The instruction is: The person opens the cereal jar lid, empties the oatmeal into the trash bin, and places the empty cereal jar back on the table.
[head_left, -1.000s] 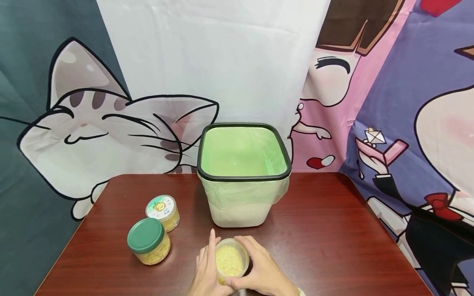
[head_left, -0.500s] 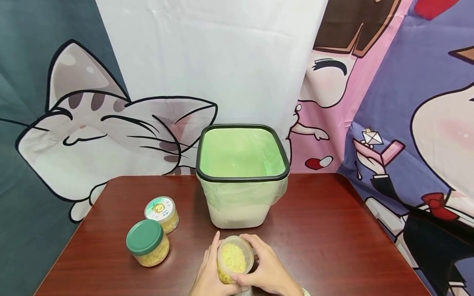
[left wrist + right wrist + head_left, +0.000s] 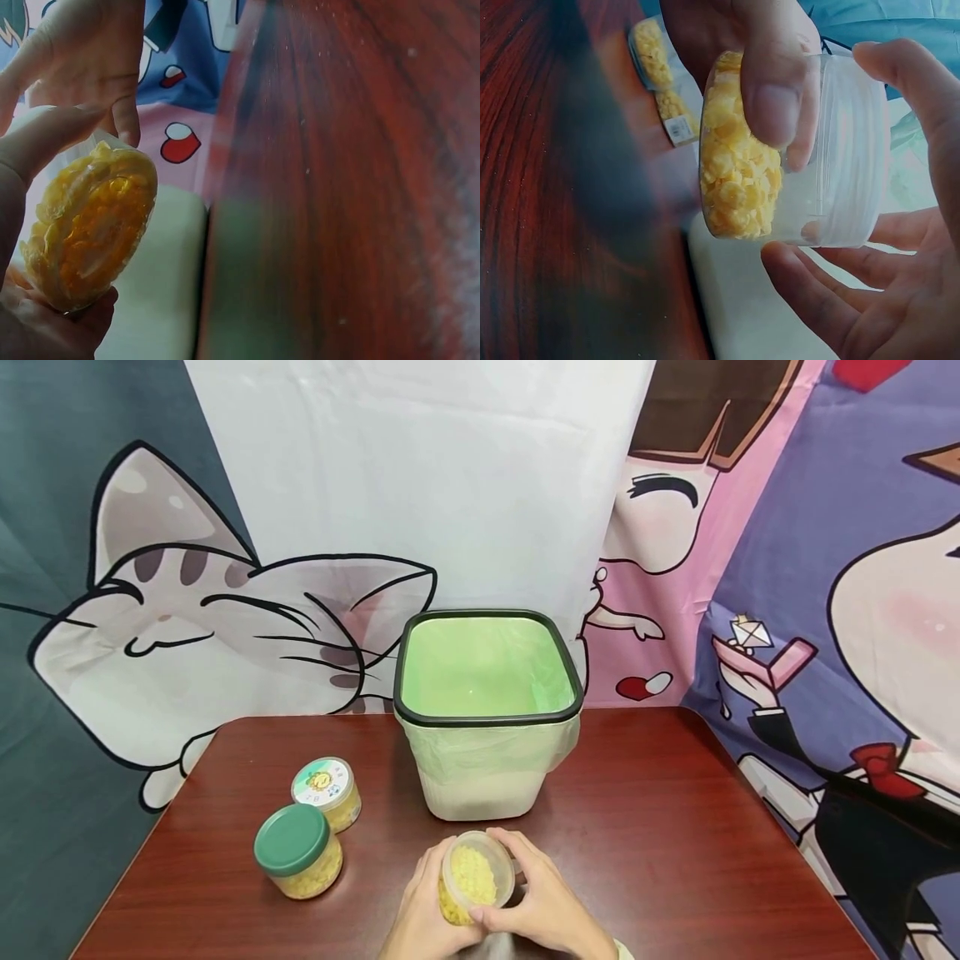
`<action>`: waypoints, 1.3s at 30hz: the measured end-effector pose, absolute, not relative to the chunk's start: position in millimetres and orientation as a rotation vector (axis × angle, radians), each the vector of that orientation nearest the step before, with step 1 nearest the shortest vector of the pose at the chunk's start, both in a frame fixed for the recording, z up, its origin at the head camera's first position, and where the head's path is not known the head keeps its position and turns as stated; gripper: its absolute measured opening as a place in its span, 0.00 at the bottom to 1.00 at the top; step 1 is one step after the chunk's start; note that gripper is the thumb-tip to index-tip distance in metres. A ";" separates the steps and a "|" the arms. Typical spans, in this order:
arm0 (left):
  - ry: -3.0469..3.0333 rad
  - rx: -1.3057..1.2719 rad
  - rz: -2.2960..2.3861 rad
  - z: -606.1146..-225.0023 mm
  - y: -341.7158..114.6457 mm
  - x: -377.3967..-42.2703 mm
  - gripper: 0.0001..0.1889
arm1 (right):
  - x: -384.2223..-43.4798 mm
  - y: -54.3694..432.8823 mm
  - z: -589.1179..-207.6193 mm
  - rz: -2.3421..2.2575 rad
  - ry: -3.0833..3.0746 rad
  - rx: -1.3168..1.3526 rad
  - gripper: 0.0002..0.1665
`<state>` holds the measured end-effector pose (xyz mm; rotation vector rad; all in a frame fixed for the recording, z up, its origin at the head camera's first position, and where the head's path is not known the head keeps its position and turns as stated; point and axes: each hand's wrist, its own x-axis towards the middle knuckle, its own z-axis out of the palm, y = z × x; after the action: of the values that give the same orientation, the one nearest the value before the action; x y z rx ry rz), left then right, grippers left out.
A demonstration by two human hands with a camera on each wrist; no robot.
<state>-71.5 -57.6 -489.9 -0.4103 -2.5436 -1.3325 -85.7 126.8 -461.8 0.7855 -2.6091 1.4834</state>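
Note:
A small clear plastic jar (image 3: 473,878) with a translucent screw lid (image 3: 855,150) is held above the table, tilted, with yellow pieces filling its lower part. My left hand (image 3: 429,906) grips the jar's body, its thumb lying along the side in the right wrist view. Around the lid curl the thumb and fingers of my right hand (image 3: 551,902). The left wrist view shows the jar's base (image 3: 94,229), yellow contents against it. Left of the hands stand a green-lidded jar (image 3: 298,852) and a jar with a printed lid (image 3: 327,793), both holding similar yellow pieces.
Just beyond the hands stands a white bin (image 3: 480,789) with a black rim (image 3: 487,721) and a pale green liner bag. The dark red wooden table (image 3: 675,835) ends at a cartoon-printed cloth backdrop (image 3: 450,468).
The jar has risen slightly and shifted right, its top coming more into view. My left index finger, straight up earlier, now bends in against the jar. The other jars and bin stay put.

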 end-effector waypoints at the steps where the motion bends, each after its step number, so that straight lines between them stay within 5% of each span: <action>1: -2.541 -0.420 -1.310 -490.0 -57.7 -72.0 0.53 | -85.6 126.8 -461.3 1.474 -2.611 0.786 0.47; 13: -2.371 -0.691 -1.008 -495.2 -48.6 -79.4 0.52 | -84.6 127.5 -456.6 1.294 -2.694 0.718 0.51; 39: -2.402 -0.698 -0.922 -492.5 -40.8 -77.8 0.54 | -81.5 128.9 -433.4 1.009 -2.871 0.643 0.49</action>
<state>-77.8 -40.8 -492.5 -0.6975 -2.4024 -0.9224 -81.5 128.9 -433.4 0.6433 -2.8707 1.0093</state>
